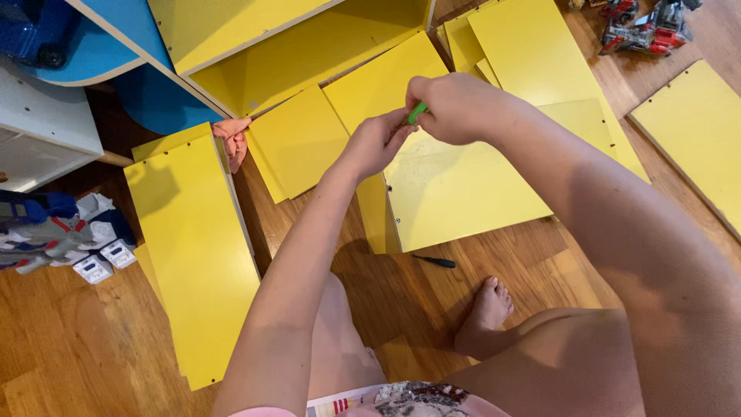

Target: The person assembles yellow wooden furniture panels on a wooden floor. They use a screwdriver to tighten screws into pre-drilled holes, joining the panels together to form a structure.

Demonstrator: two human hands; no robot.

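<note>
- Hands meet above the middle of the floor: the right hand (455, 108) is curled shut around a small green tool (417, 113), only its green end showing; the left hand (378, 143) has its fingertips pinched together right at that end, touching it.
- Both hover over a large yellow panel (455, 189) lying flat on the wooden floor (85, 355), overlapping other yellow panels toward the far edge.
- A dark, slim tool (434, 262) lies loose on the floor just off the panel's near edge, near the person's bare foot (485, 313).
- Risk, as I judge it: the green tool could slip from so tight a pinch and drop among the panels; the foot could roll onto the dark tool if it shifts.
- A long yellow board (197, 247) lies to the left, a pink cloth (233, 139) at its far corner; toy figures (62, 235) crowd the left edge, more toys (644, 29) the far right corner.
- Open room is scant: bare floor shows mainly at the near left and between board and panel.
</note>
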